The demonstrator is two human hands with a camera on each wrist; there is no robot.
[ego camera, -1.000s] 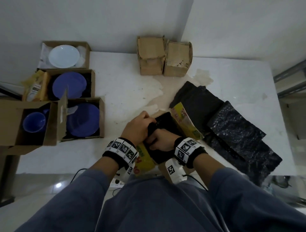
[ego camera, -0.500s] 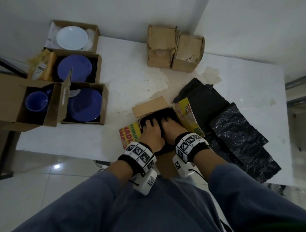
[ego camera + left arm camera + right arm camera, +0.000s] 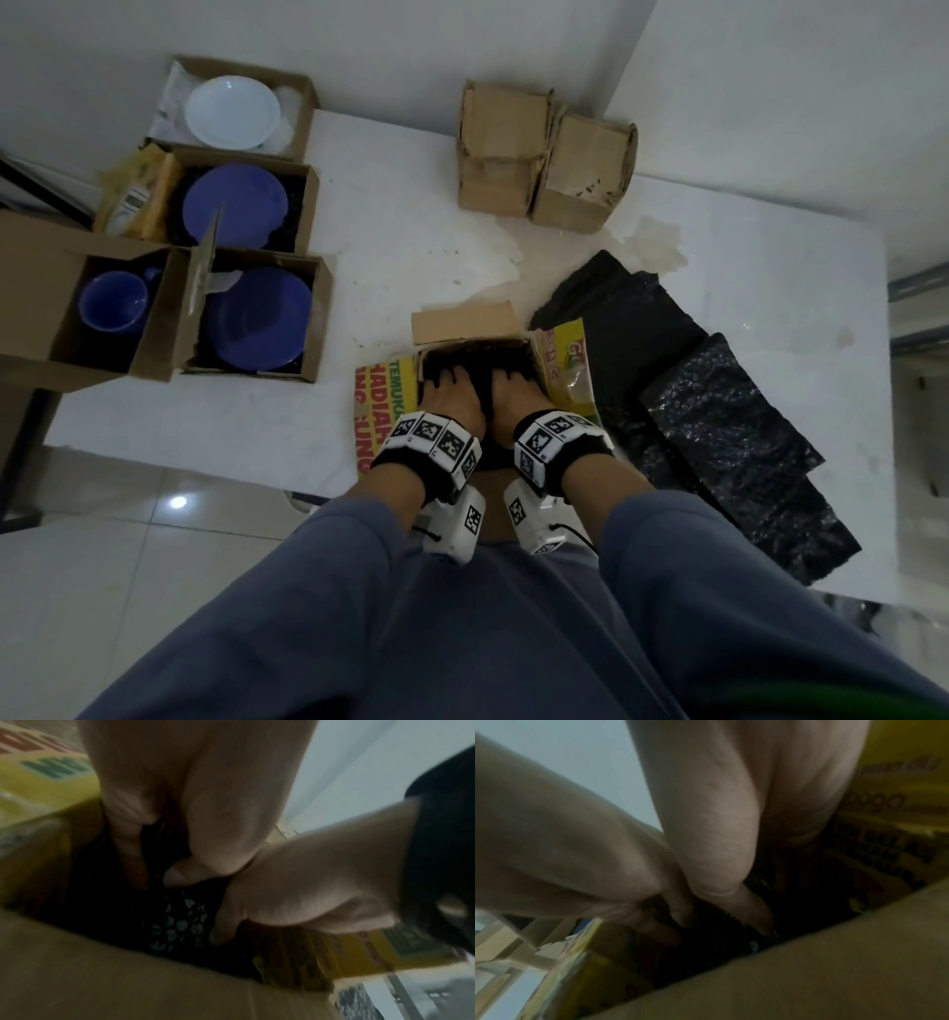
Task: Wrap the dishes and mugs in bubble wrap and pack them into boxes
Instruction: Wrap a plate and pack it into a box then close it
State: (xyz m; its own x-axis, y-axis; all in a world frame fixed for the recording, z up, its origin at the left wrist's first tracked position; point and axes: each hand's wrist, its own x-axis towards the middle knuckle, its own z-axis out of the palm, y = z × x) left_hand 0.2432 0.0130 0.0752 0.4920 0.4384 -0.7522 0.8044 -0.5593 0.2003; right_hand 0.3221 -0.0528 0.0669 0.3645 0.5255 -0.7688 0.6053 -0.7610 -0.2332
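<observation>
Both my hands are down inside the open box (image 3: 464,329) at the near edge of the table (image 3: 411,216), pushing the black bubble-wrapped bundle (image 3: 177,923) into it. My left hand (image 3: 449,395) lies on the left half of the bundle and my right hand (image 3: 516,393) on the right half, side by side and touching at the thumbs. In the left wrist view my fingers (image 3: 128,845) reach down between the bundle and the cardboard wall, bent over the wrap; I judge both hands are gripping the bundle, fingers curled round its top, though blur hides the fingertips. What dish is inside I cannot tell.

The relation that matters: the bundle sits straight below both palms, already within the box walls, so the remaining travel is downward, not sideways. It fills the opening almost from wall to wall, and neither hand is nearer than the other. The yellow printed flaps (image 3: 567,360) stand splayed outward on each side, the plain brown flap (image 3: 462,321) on the far side.

Left on the table, well apart from me, the blue plates (image 3: 257,318), a white plate (image 3: 232,110) and a blue mug (image 3: 113,300) lie unwrapped in their boxes; spare black bubble wrap (image 3: 719,421) lies to my right
</observation>
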